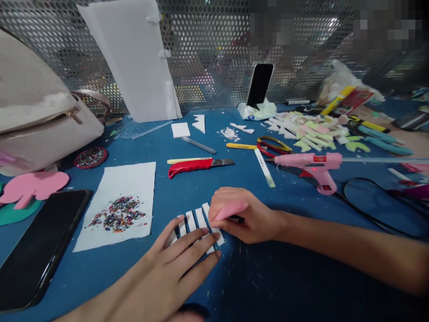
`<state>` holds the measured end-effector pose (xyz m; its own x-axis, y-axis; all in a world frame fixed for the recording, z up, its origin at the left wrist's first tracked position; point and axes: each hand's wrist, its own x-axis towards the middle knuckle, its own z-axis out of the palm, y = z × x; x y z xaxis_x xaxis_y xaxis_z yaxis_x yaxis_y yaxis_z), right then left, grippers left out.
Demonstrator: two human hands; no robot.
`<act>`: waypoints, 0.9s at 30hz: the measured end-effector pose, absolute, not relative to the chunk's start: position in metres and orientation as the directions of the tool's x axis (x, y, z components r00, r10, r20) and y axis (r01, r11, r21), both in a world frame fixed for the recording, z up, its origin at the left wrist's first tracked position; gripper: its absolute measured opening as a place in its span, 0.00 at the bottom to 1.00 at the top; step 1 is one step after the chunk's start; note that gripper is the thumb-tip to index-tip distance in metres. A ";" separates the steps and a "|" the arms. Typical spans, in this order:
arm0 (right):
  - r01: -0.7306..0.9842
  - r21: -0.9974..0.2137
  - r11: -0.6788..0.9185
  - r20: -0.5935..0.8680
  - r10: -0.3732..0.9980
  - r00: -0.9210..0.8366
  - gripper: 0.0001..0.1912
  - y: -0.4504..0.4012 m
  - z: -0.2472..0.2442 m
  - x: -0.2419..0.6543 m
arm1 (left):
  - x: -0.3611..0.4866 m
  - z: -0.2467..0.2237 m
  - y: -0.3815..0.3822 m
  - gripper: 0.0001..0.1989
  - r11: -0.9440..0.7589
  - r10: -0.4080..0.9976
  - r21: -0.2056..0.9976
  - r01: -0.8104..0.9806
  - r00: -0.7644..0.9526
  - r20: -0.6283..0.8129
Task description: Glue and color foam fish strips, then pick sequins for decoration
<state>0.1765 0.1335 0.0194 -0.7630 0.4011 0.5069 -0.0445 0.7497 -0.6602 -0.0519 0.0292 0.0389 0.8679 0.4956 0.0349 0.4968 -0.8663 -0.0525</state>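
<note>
White strips (201,218) lie side by side on the desk (181,190), under the left hand (167,273); its fingers are spread and laid flat across them, the back of the hand upward. Just beside it, at the row's right end, the right hand (253,212) is curled tight around a pink object (231,209), its forearm reaching in from the right.

The desk is blue, scuffed and flecked with scraps. To the left is a paper sheet (144,188) bearing glittery bits (122,212); beyond the hands lies a red-handled knife (191,167), and to the right a pink glue gun (310,159), cut pieces (313,129) heaped behind it. Perforated metal (208,49) closes off the back.

I can't tell what the pink object is: the fist covers much of it. The left fingers hide parts of the strips, a pale bag (40,107) is cut off at the left, and the upper right corner is blurred into blocks.
</note>
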 end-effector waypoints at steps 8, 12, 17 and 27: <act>-0.029 -0.677 0.736 0.492 0.422 -0.762 0.14 0.135 0.016 0.174 | -0.053 0.039 0.028 0.35 -0.872 0.485 -0.049 0.488 0.873 0.057; -0.088 -0.790 0.607 0.508 0.568 -0.648 0.12 0.135 0.021 0.178 | -0.054 0.039 0.027 0.35 -0.872 0.483 -0.066 0.486 0.874 0.055; -0.115 -0.814 0.569 0.512 0.610 -0.605 0.13 0.136 0.023 0.179 | -0.053 0.034 0.026 0.34 -0.862 0.496 -0.085 0.500 0.866 0.073; -0.025 -0.818 0.574 0.434 0.589 -0.682 0.08 0.138 0.021 0.178 | -0.053 0.021 0.024 0.24 -0.842 0.496 -0.164 0.513 0.858 0.136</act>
<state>0.1775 0.1385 0.0206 -0.6816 0.5892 0.4339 -0.0247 0.5741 -0.8184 -0.0530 0.0241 0.0210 0.8576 0.4960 0.1359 0.5132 -0.8424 -0.1642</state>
